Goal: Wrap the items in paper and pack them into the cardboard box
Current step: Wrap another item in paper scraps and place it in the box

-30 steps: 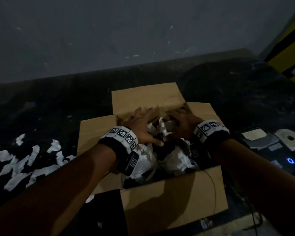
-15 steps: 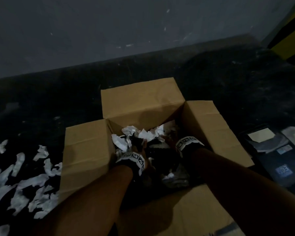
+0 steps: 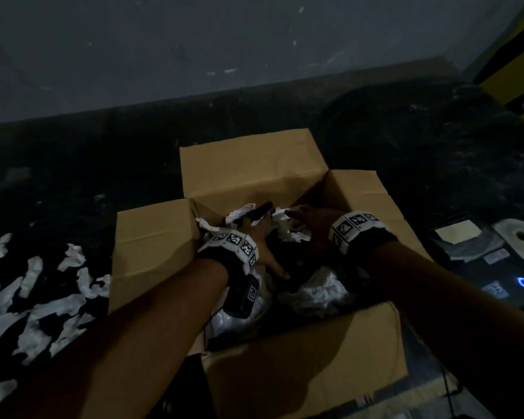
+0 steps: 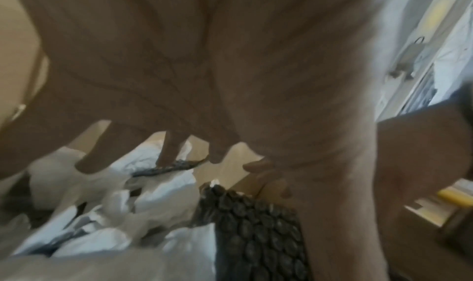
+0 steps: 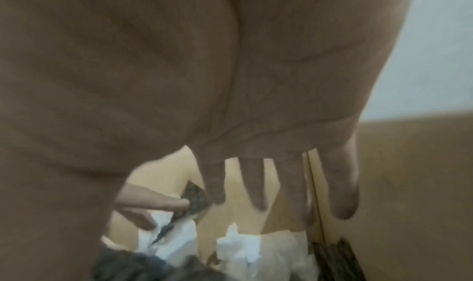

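Cardboard box [image 3: 248, 173]: sits open on the dark counter [image 3: 103, 164], all four flaps folded out, right in the middle of the head view.
Contents: crumpled white paper [image 3: 315, 294] fills the box, and there's dark bubble-textured wrap [image 4: 258, 230] lying among it, plain to see from the left wrist.
Left hand [image 3: 262, 243]: down inside the box, palm facing the contents, fingers [image 4: 170, 151] spread and straight; one fingertip touches a thin dark scrap [image 4: 174, 167] sitting on the paper. No grip on anything.
Right hand [image 3: 313, 225]: also in the box, over toward the right inner wall, fingers [image 5: 252, 184] stretched out and hanging down above the paper. Nothing in its hold either.
Meeting point: in the right wrist view a finger of the other hand lies against a small dark piece [image 5: 195, 197], close beside the right index finger; whether that index finger touches it is too blurred to call.
Wrists: both carry bands with black-and-white markers [image 3: 235, 241].
Counter, left of box: a scatter of torn white paper strips [image 3: 40, 300].
Counter, right of box: a roll of white tape [image 3: 521, 237], a flat pale card [image 3: 457, 234], and a device with a small blue ring light [image 3: 523, 282].
Background: grey wall [image 3: 194, 40] behind, yellow-and-black striped edge [image 3: 515, 65] at the top right.
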Demonstrator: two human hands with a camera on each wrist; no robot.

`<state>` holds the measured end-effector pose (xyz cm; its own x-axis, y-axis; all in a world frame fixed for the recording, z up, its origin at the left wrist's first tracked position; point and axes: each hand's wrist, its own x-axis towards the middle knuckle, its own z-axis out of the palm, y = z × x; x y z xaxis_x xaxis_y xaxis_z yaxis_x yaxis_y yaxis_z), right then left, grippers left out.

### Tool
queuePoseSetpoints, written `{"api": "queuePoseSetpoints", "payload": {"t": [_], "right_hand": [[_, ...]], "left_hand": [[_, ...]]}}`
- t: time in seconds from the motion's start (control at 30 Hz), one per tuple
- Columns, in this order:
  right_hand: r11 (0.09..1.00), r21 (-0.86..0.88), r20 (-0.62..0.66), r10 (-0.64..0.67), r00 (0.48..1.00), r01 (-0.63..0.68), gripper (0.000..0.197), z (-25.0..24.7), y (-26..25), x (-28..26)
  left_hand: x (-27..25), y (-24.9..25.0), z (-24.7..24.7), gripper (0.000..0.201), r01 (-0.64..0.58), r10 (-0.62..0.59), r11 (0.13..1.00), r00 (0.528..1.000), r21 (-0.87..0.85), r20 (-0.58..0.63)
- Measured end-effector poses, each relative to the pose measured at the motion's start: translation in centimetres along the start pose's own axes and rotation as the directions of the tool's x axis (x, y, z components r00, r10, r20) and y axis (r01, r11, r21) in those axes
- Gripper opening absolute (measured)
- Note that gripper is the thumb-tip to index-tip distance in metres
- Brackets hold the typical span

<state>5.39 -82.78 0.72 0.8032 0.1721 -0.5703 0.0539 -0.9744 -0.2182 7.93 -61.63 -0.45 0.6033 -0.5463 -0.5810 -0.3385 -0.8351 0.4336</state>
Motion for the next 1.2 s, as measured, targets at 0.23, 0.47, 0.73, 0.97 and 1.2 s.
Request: {"api": "queuePoseSetpoints", "payload": {"t": [0.23,0.47,0.73,0.97,1.2], "right_hand": [[0.993,0.111,-0.163,0.061,0.985,-0.043,0.056,-1.8,-5.2,-4.6],[0.995,0.098,-0.471,0.023,0.882,0.027,0.067,-2.3,-12.8,-6.6],[0.958,-0.021,-0.577,-0.244,0.779,0.285,0.076,0.6,-25.5,-4.1],[0.865,-0.049,-0.590,-0.428,0.685,0.499,0.069,6.0,-40.0,-3.3],[0.828,0.058,-0.477,-0.467,0.744,0.557,0.072,18.2,-49.4,-0.4]], "left_hand": [[-3.0,1.5,-0.4,0.102,-0.103,0.119,0.992,0.958,0.074,-0.259],[-10.7,-2.0,-2.6,0.089,-0.154,0.111,0.988,0.777,-0.017,-0.620],[-21.5,-13.4,-1.0,0.098,-0.120,0.005,0.988,0.663,-0.101,-0.749],[-30.9,-26.1,4.8,0.087,-0.026,-0.210,0.964,0.536,-0.264,-0.818],[-37.4,-37.9,15.1,0.100,0.228,-0.520,0.849,0.516,-0.476,-0.680]]}}
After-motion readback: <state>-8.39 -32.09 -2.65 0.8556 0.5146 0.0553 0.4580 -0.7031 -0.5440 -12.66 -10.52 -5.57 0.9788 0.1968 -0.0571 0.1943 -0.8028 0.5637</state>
